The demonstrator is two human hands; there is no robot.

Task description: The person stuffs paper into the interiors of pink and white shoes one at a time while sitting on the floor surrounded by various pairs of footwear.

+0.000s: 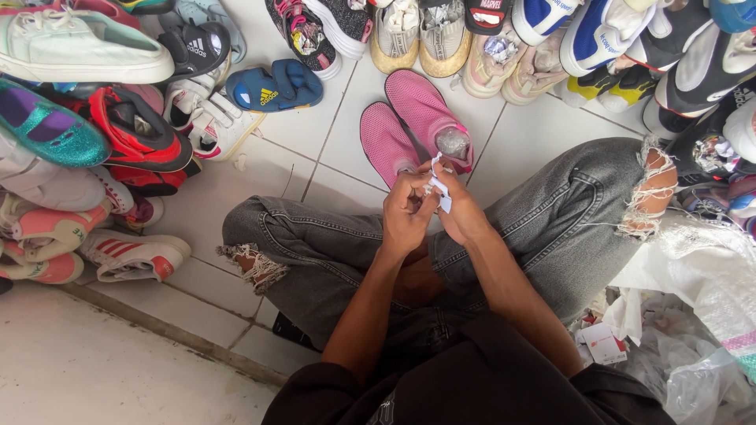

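Note:
Both hands meet over my crossed legs in torn grey jeans. My left hand (407,211) and my right hand (461,212) pinch a small white scrap of paper (439,186) between their fingers. Just beyond the hands two pink mesh shoes lie on the white tiled floor: the left pink shoe (383,142) and the right pink shoe (425,110), which has crumpled clear stuffing (453,142) in its opening.
Many shoes crowd the floor: a heap at the left with a red shoe (138,130) and a teal glitter shoe (47,126), a blue sandal (276,86), a row along the top. Plastic bags and paper scraps (677,354) lie at the right.

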